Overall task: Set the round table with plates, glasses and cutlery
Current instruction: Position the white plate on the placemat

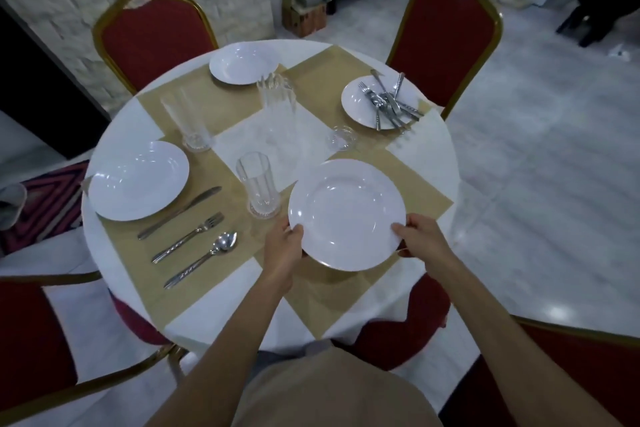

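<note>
My left hand and my right hand grip the near rim of a white plate on either side, over the near tan placemat. A tall clear glass stands just left of this plate. The left place has a white plate with a knife, fork and spoon beside it and a glass behind it. A far plate is bare. The right plate carries a heap of cutlery.
The round table has a white cloth. Near its middle stand a tall glass and a short one. Red chairs with gold frames ring it: far left, far right, near left.
</note>
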`<control>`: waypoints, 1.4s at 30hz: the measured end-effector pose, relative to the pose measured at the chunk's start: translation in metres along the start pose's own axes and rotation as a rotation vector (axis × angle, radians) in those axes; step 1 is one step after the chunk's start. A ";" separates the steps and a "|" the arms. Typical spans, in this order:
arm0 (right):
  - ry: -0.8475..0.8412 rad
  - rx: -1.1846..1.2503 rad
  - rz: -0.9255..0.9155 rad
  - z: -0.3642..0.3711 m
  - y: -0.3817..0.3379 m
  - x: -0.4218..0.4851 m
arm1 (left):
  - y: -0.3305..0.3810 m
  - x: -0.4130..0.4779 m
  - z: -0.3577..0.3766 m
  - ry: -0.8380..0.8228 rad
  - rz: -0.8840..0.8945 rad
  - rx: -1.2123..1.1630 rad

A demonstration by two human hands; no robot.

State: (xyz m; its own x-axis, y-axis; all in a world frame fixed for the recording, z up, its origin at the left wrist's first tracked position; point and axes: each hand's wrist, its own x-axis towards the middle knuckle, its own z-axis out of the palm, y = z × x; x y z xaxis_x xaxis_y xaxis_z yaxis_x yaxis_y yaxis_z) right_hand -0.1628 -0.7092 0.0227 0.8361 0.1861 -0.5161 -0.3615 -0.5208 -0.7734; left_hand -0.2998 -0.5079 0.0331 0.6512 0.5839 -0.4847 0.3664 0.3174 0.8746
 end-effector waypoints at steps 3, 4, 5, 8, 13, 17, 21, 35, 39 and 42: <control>-0.055 -0.036 0.058 0.013 0.026 0.001 | -0.029 -0.002 -0.012 0.043 -0.090 0.050; -0.068 -0.031 0.066 0.018 0.031 0.000 | -0.038 -0.002 -0.016 0.058 -0.110 0.056; -0.078 -0.026 0.070 0.023 0.035 0.000 | -0.045 -0.001 -0.020 0.078 -0.125 0.055; -0.104 -0.021 0.087 0.038 0.045 0.001 | -0.062 0.001 -0.030 0.133 -0.164 0.040; -0.117 -0.091 0.091 0.058 0.056 0.002 | -0.080 -0.005 -0.043 0.211 -0.219 -0.033; -0.104 -0.116 0.068 0.065 0.053 0.000 | -0.086 -0.006 -0.049 0.204 -0.187 0.008; -0.096 -0.122 0.058 0.066 0.054 -0.002 | -0.088 -0.008 -0.050 0.200 -0.164 0.073; -0.017 -0.082 0.071 0.073 0.057 -0.016 | -0.089 -0.007 -0.046 0.212 -0.168 0.090; -0.038 -0.034 0.125 0.072 0.052 -0.019 | -0.088 -0.002 -0.048 0.195 -0.197 0.067; -0.049 -0.019 0.155 0.067 0.050 -0.025 | -0.085 -0.003 -0.052 0.152 -0.238 -0.061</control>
State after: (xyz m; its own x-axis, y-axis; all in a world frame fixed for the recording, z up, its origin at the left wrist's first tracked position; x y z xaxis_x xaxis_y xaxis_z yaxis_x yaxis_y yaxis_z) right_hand -0.2297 -0.6844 -0.0276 0.7500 0.1424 -0.6460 -0.4761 -0.5618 -0.6766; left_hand -0.3670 -0.4980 -0.0391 0.4428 0.5918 -0.6736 0.4529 0.5007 0.7377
